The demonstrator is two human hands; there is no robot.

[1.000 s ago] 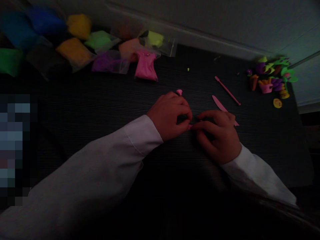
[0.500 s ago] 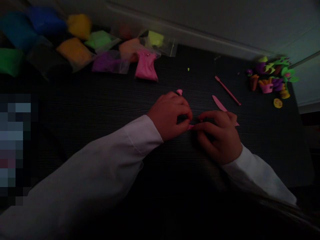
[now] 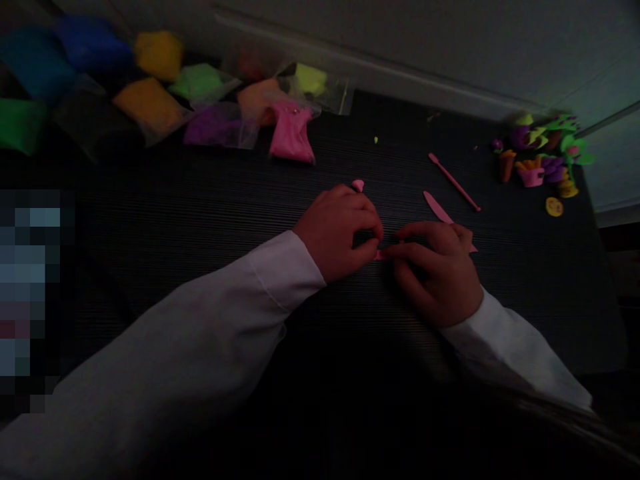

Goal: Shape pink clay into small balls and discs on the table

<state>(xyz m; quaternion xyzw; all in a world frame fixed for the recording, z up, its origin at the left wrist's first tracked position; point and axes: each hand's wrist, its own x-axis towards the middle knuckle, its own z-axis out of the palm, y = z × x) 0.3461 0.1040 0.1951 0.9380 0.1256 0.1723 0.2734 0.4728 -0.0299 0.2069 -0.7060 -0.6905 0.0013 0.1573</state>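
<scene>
A small strip of pink clay (image 3: 380, 255) lies between my hands, low over the dark table. My left hand (image 3: 343, 230) is closed, its thumb and curled fingers pinching toward the strip's left end. At the other end, my right hand (image 3: 436, 270) has bent fingers, with the index fingertip on the clay; its grip is partly hidden. Just beyond my left knuckles sits a pink clay lump (image 3: 358, 185). A pink clay knife (image 3: 436, 205) lies partly under my right hand, and a thin pink modelling stick (image 3: 455, 182) rests behind it.
Several bags of coloured clay line the back left, among them a pink bag (image 3: 293, 133) and a purple bag (image 3: 215, 125). Small clay figures (image 3: 543, 150) cluster at the right, by a yellow clay disc (image 3: 554, 207). A pale wall (image 3: 400, 60) borders the table (image 3: 225, 193).
Both hands stay almost in place around the pink clay strip. The whole view has shifted very slightly; nothing is let go or picked up.
</scene>
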